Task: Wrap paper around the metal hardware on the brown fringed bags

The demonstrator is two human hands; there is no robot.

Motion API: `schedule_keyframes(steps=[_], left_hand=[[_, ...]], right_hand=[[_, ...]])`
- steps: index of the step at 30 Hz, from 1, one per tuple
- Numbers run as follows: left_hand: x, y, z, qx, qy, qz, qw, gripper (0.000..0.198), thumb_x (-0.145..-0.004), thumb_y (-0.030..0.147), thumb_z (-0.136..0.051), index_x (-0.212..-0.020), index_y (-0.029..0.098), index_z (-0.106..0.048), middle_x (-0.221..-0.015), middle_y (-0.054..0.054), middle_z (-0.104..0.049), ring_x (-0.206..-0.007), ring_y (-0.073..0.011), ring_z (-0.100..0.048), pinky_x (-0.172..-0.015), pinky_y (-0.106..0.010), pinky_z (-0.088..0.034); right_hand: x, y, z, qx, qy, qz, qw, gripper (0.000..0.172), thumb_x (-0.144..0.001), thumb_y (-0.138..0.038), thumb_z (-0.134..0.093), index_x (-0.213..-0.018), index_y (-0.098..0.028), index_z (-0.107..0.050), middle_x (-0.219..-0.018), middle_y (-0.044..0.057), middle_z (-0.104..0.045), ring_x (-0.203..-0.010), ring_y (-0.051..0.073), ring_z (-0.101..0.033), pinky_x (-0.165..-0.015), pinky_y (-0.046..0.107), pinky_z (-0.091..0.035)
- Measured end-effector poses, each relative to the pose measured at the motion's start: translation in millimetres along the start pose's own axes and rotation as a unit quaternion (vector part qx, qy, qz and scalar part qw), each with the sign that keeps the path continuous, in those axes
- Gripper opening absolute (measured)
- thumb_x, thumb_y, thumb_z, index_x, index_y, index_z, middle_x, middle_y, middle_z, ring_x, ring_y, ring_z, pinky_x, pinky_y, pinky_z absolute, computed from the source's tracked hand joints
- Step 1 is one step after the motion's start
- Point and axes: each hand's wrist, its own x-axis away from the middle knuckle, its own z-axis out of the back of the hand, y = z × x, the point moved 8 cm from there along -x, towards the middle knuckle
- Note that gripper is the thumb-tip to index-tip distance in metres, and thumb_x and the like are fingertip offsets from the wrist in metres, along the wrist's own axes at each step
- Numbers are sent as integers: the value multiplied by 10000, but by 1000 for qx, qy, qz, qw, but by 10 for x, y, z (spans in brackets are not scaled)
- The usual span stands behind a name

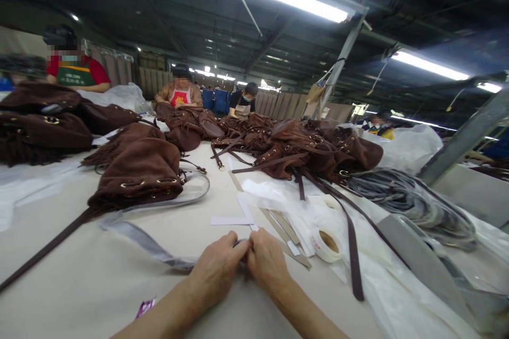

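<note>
My left hand (217, 265) is closed around the end of a grey strap in clear plastic (145, 238), which curves over the table from a brown fringed bag (137, 177). Pressed up against it, my right hand (268, 259) is closed too, its thumb and fingers pinched together. What lies between the fingertips is mostly hidden. Just beyond the hands are white paper strips (233, 220) on the pale table (83, 275). The bag lies on its side with gold eyelets along its opening, and a long brown strap trails to the left edge.
Brown bags (286, 143) are heaped across the back. To the right are a tape roll (326, 244), plastic sheeting (389, 280), a dangling brown strap (353, 254) and bundled grey straps (413, 206). A purple wrapper (146, 307) lies near my left forearm. Several co-workers stand beyond.
</note>
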Motion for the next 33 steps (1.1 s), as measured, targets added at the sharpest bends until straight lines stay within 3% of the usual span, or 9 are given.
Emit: schedule_keyframes(steps=[5, 10, 12, 17, 21, 26, 28, 31, 33], left_hand=[[-60, -43, -71, -72, 5, 5, 997, 97, -915, 164, -472, -923, 203, -560, -938, -52, -596, -894, -225, -563, -770, -339, -462], [-82, -17, -118, -76, 16, -33, 996, 88, -922, 176, -487, -931, 215, -566, -935, -39, -608, -888, -217, -560, -758, -332, -452], [-83, -28, -121, -66, 15, -36, 997, 106, -925, 172, -480, -907, 214, -576, -925, -35, -611, -884, -216, -561, -759, -331, -448], [-92, -135, -45, -21, 16, 33, 999, 149, -903, 114, -454, -938, 191, -576, -972, -54, -621, -932, -230, -565, -801, -342, -444], [-55, -215, 15, 2, 13, 116, 993, 247, -840, 27, -398, -952, 157, -576, -984, -83, -633, -957, -244, -569, -825, -354, -445], [60, -165, 16, 36, 25, 83, 996, 374, -782, -6, -423, -1065, 192, -564, -1027, -68, -611, -972, -211, -540, -857, -313, -440], [98, -152, 7, 27, 31, 49, 998, 338, -821, 26, -438, -1083, 200, -561, -1020, -64, -602, -954, -207, -532, -847, -306, -444], [98, -164, -30, -38, 25, 9, 999, 223, -893, 77, -435, -999, 198, -589, -961, -53, -599, -905, -199, -535, -807, -302, -455], [69, -167, -64, -79, 17, -14, 997, 175, -910, 96, -452, -937, 189, -597, -920, -52, -599, -871, -203, -536, -784, -313, -462]], right_hand=[[65, 25, 126, -32, -44, 65, 996, 174, -852, -131, -507, -731, -169, -626, -824, 72, -633, -803, 199, -605, -705, 279, -421], [134, -76, 242, -53, -163, 316, 933, 269, -768, -23, -578, -945, -213, -648, -931, 14, -605, -855, 141, -588, -720, 210, -423], [71, -52, 218, -1, -174, 356, 918, 222, -806, -87, -613, -963, -239, -651, -944, 5, -604, -840, 144, -582, -695, 221, -411], [-61, -107, 88, 49, -144, 318, 936, 89, -810, -280, -686, -863, -215, -656, -1000, 40, -626, -950, 206, -566, -777, 284, -393], [44, -183, -31, 57, -90, 175, 979, 118, -877, -235, -564, -909, -139, -626, -927, 115, -658, -837, 240, -617, -657, 302, -395], [122, -282, -149, 7, -65, 58, 996, 203, -944, -199, -399, -995, -134, -584, -874, 122, -710, -775, 243, -666, -585, 293, -366], [94, -284, -125, -11, -75, 75, 994, 186, -935, -189, -409, -970, -136, -584, -884, 116, -714, -792, 229, -667, -583, 276, -370], [67, -269, -41, -27, -124, 187, 974, 52, -857, -210, -574, -901, -194, -598, -819, -1, -706, -722, 147, -645, -557, 213, -373], [52, -230, 35, -20, -149, 268, 951, 94, -808, -197, -650, -889, -235, -619, -771, -55, -674, -681, 113, -613, -558, 190, -365]])
